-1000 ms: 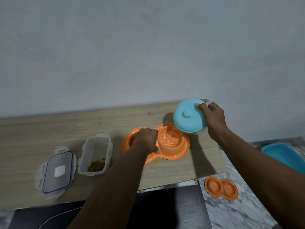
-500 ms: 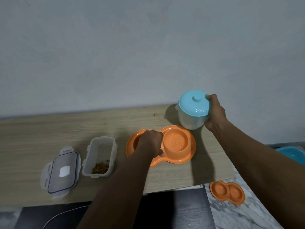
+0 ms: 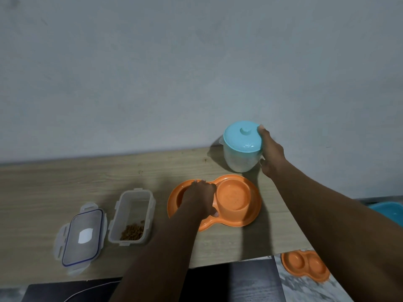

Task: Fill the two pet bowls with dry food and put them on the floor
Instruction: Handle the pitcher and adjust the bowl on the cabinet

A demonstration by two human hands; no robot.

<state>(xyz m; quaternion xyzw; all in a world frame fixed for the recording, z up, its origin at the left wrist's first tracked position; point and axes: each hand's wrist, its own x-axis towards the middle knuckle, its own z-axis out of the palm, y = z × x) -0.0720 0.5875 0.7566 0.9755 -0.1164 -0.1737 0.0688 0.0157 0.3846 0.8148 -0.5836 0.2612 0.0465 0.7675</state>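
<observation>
Setting upright the blue-lidded translucent plastic jar [image 3: 241, 149] it grips, right hand [image 3: 271, 155] ends pouring; left hand [image 3: 199, 198] grips orange plastic double bowl [image 3: 234, 196]

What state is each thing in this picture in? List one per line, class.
jar: upright, lid on, gripped by the right hand.
food box: open, a little dry food left.
box lid: off, lying beside the food box.
table bowl: on the table, held by the left hand.
floor bowl: on the floor.
</observation>
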